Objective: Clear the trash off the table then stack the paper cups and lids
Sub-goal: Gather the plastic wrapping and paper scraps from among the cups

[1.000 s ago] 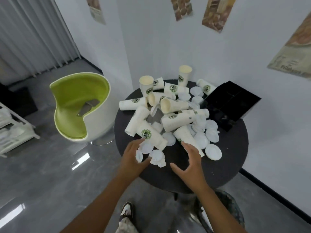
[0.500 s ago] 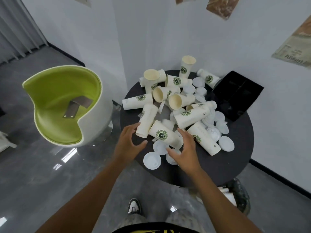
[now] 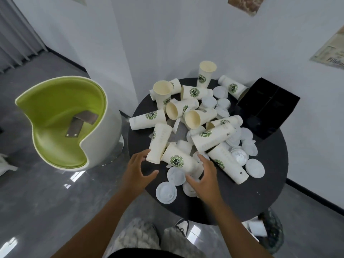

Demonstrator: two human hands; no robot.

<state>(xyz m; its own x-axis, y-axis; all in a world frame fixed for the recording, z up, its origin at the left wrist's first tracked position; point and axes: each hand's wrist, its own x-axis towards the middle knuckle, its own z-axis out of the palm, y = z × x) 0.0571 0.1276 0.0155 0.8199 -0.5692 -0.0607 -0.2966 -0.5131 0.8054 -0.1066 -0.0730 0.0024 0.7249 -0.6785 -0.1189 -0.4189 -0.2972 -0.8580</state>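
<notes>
Both hands have pushed farther in from the near edge since a second ago, when they hovered over the loose lids; the camera has also swung so the green chair (image 3: 61,123) sits closer at the left.

Nearest, the left hand (image 3: 136,169) is spread with relaxed fingers, its fingertips just touching the base of a fallen cup (image 3: 160,144) and holding nothing. The right hand (image 3: 203,175) curls round the near end of the logo cup (image 3: 181,162) lying across the front of the heap, though how firm that hold is I cannot quite tell. Just beside them, three white lids (image 3: 166,192) lie flat near the table's edge.

Farther in, the black round table (image 3: 242,202) carries a jumble of paper cups, most on their sides, with more lids scattered to the right. At the far side two cups (image 3: 204,75) stand upright, and a black divided tray (image 3: 268,107) sits at the far right.

By my reckoning the job has barely begun: nothing is stacked, cups and lids lie mixed, and a small torn scrap under the logo cup looks like trash not yet cleared.
</notes>
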